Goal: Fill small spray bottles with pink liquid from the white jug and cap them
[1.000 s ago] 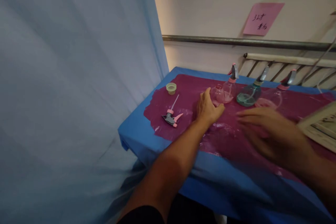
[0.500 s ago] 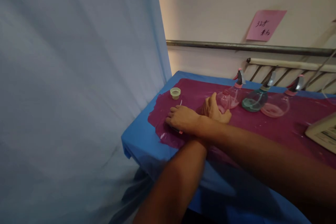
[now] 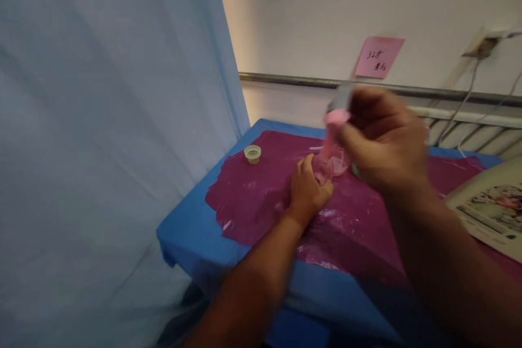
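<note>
Head view: I have the left hand [image 3: 306,187] at the bottle [image 3: 323,169], fingers clamped round its near side. Bottle, pinkish and clear, sits on the purple sheet [image 3: 261,206] over the blue-covered surface [image 3: 191,228]. Right hand [image 3: 387,144] is raised above and right of the bottle, fingers and thumb clamped on the spray head [image 3: 337,117], grey and pink, badly blurred. Its lower pink part overlaps the bottle's top; I can't tell if they touch. Second bottle [image 3: 340,164] just behind and right of the bottle, top hidden. Cup [image 3: 253,155], pale, left of the bottle, well apart. Container [image 3: 489,206], beige, printed front, far right of the bottle, cut by the frame edge. Behind the bottle I get pipe [image 3: 285,80] and pink note [image 3: 379,57], handwritten. Curtain [image 3: 101,147] hangs left of the bottle.
</note>
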A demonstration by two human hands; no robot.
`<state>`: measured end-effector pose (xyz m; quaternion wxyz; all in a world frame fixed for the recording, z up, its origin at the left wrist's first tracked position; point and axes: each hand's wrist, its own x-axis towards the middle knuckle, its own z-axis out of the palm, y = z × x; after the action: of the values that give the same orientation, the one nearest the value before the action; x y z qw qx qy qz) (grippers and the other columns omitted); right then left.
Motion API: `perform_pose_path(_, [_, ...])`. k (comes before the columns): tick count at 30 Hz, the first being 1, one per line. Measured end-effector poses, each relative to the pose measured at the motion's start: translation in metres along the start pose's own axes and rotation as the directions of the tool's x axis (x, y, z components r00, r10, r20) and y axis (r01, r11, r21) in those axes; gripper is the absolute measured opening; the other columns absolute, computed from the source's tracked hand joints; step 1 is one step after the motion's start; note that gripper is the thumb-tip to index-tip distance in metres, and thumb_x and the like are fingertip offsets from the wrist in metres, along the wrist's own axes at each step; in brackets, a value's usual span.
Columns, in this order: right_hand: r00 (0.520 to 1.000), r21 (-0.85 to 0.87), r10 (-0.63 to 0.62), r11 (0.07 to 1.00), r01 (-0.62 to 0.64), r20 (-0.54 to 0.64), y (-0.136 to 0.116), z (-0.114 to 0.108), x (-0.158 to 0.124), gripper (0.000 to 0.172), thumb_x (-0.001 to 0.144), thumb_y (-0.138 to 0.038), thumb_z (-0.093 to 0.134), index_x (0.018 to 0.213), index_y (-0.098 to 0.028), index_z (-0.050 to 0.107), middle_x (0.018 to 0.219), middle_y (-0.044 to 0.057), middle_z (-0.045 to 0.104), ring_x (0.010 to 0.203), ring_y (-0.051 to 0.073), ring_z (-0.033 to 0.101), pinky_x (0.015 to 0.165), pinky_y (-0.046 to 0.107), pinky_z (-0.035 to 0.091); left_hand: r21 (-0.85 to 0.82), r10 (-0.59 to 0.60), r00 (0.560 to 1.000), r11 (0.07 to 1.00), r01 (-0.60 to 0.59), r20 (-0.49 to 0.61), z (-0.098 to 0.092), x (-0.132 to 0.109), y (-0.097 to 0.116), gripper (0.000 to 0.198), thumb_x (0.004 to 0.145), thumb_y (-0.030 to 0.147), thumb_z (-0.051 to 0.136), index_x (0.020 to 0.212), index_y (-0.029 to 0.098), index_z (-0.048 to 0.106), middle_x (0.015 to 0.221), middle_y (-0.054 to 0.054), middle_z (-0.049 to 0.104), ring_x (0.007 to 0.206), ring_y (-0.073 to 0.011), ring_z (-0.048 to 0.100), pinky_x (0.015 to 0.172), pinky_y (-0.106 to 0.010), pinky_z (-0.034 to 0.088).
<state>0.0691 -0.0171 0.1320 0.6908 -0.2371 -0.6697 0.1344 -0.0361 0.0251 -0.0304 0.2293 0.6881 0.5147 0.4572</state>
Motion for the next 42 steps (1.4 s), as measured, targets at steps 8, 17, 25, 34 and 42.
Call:
perform_pose_path(8, [0.938, -0.021, 0.096, 0.994, -0.109, -0.334, -0.013, -0.075, -0.004, 0.028, 0.088, -0.029, 0.100, 0.112, -0.029, 0.086, 0.108, 0.002, 0.083, 0.096, 0.020, 0.081, 0.092, 0.040, 0.071, 0.101, 0.143, 0.989, 0.984, -0.146, 0.038, -0.005, -0.005, 0.002, 0.090, 0.084, 0.014, 0.078, 0.167, 0.024, 0.047, 0.165, -0.018, 0.061, 0.156, -0.0388, 0.061, 0.134, -0.057, 0.050])
perform_pose_path(17, [0.895, 0.154, 0.432, 0.897, -0.414, -0.111, 0.037, -0.065, -0.019, 0.048, 0.078, -0.047, 0.107, 0.114, -0.029, 0.081, 0.115, 0.003, 0.087, 0.109, 0.023, 0.083, 0.103, 0.044, 0.070, 0.033, 0.295, 0.954, 0.954, -0.297, 0.050, -0.005, -0.005, -0.004, 0.088, 0.085, 0.019, 0.077, 0.167, 0.030, 0.047, 0.165, -0.013, 0.060, 0.155, -0.0336, 0.061, 0.134, -0.055, 0.051])
perform_pose_path(25, [0.740, 0.267, 0.672, 0.706, -0.656, 0.039, 0.078, -0.061, -0.036, 0.055, 0.065, -0.049, 0.110, 0.105, -0.026, 0.078, 0.101, 0.005, 0.086, 0.111, 0.030, 0.083, 0.095, 0.047, 0.070, -0.157, 0.100, 0.990, 0.984, -0.084, 0.097, -0.010, -0.009, 0.016, 0.091, 0.088, 0.027, 0.081, 0.171, 0.028, 0.043, 0.171, -0.014, 0.062, 0.157, -0.0356, 0.064, 0.133, -0.056, 0.052])
perform_pose_path(34, [0.734, 0.283, 0.662, 0.683, -0.673, 0.148, 0.082, -0.070, -0.039, 0.050, 0.064, -0.053, 0.111, 0.094, -0.026, 0.080, 0.103, 0.007, 0.086, 0.117, 0.032, 0.080, 0.102, 0.049, 0.067, -0.323, 0.108, 0.982, 0.945, -0.054, 0.154, -0.013, -0.009, 0.013, 0.083, 0.087, 0.030, 0.081, 0.164, 0.027, 0.052, 0.166, -0.013, 0.067, 0.154, -0.0354, 0.065, 0.135, -0.058, 0.049])
perform_pose_path(42, [0.728, 0.304, 0.660, 0.666, -0.681, 0.185, 0.084, -0.072, -0.041, 0.054, 0.062, -0.055, 0.113, 0.091, -0.025, 0.078, 0.102, 0.009, 0.086, 0.121, 0.033, 0.080, 0.106, 0.050, 0.065, -0.468, 0.108, 0.976, 0.884, -0.006, 0.191, -0.014, -0.005, 0.009, 0.080, 0.087, 0.032, 0.076, 0.164, 0.023, 0.055, 0.167, -0.014, 0.067, 0.156, -0.0369, 0.064, 0.135, -0.058, 0.049])
